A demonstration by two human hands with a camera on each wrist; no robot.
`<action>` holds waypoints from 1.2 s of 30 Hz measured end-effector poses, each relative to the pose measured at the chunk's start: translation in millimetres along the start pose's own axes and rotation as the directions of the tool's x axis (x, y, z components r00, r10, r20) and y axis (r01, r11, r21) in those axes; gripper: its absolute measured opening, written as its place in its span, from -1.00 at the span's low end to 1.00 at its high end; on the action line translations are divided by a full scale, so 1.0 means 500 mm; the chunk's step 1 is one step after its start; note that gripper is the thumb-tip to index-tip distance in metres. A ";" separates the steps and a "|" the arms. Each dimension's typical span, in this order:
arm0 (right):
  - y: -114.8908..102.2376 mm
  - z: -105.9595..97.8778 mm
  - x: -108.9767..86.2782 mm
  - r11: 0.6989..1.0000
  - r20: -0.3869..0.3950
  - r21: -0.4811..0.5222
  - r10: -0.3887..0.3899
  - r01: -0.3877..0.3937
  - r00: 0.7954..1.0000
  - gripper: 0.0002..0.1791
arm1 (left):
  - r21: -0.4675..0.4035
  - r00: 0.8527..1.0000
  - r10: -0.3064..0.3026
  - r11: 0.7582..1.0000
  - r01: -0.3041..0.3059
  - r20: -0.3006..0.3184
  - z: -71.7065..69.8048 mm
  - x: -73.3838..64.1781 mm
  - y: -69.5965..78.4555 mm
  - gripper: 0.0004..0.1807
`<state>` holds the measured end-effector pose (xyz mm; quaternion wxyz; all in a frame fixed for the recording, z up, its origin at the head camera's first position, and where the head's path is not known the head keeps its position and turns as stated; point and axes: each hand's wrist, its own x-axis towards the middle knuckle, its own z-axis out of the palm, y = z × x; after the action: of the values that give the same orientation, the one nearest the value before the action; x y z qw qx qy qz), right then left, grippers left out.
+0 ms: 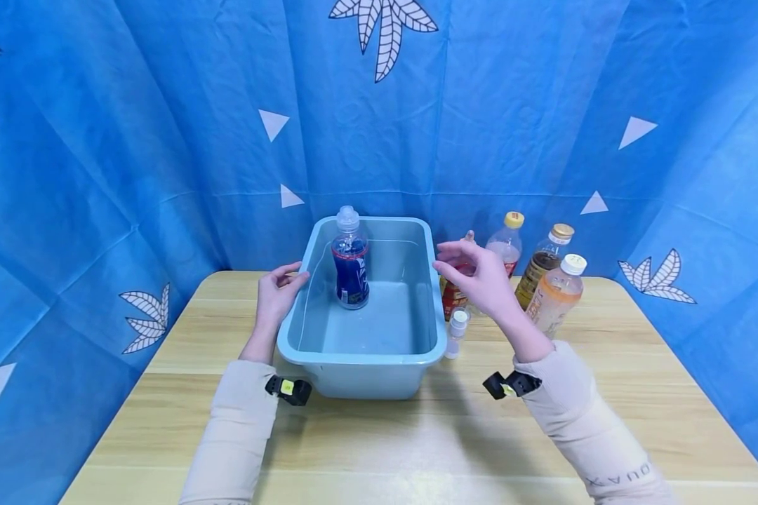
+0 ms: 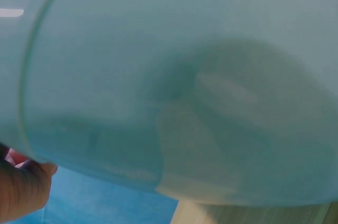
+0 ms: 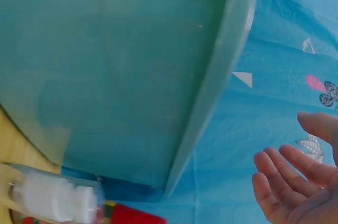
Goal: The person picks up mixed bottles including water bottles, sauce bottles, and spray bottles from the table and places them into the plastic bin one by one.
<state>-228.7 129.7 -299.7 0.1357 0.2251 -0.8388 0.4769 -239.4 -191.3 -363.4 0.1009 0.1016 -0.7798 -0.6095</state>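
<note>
A blue-grey plastic tub (image 1: pixel 363 379) stands on the table, and a drink bottle with a dark blue label (image 1: pixel 351 277) is upright inside it. At the tub's left rim, my left hand (image 1: pixel 276 294) holds the edge with bent fingers and thumb. In the left wrist view the tub's wall (image 2: pixel 174 76) fills most of the picture. My right hand (image 1: pixel 480 277) hovers by the right rim, its fingers loosely bent and holding nothing. The right wrist view shows those fingers (image 3: pixel 285 176) apart from the tub. Below that hand stands a small white-capped bottle (image 1: pixel 456 333).
Right of the tub are a red-labelled bottle (image 1: pixel 453 298), partly hidden, a yellow-capped bottle (image 1: pixel 507 242), a bottle of brown liquid (image 1: pixel 540 263) and a white-capped bottle with an orange label (image 1: pixel 557 294). A blue patterned curtain (image 1: pixel 493 105) hangs behind the wooden table (image 1: pixel 183 393).
</note>
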 end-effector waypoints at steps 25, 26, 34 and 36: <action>0.106 0.012 -0.101 0.995 -0.068 0.033 0.099 -0.097 0.993 -0.68 | -0.005 1.000 -0.011 1.000 0.011 0.005 0.000 0.003 0.001 -0.56; 0.113 0.013 -0.104 0.994 -0.067 0.036 0.106 -0.104 0.992 -0.68 | -0.007 1.000 -0.012 1.000 0.012 0.007 0.000 0.004 0.001 -0.56; 0.124 0.014 -0.112 0.984 -0.049 0.065 0.168 -0.165 0.985 -0.65 | 0.002 1.000 -0.002 1.000 0.002 0.008 -0.001 0.003 0.000 -0.55; 0.112 0.012 -0.113 0.980 -0.042 0.079 0.184 -0.180 0.982 -0.67 | 0.003 1.000 -0.001 1.000 0.001 0.006 -0.001 0.004 -0.001 -0.55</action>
<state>-208.6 163.3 -368.9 0.1033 0.1405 -0.8337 0.5239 -241.1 -192.2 -363.5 0.0980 0.1004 -0.7808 -0.6089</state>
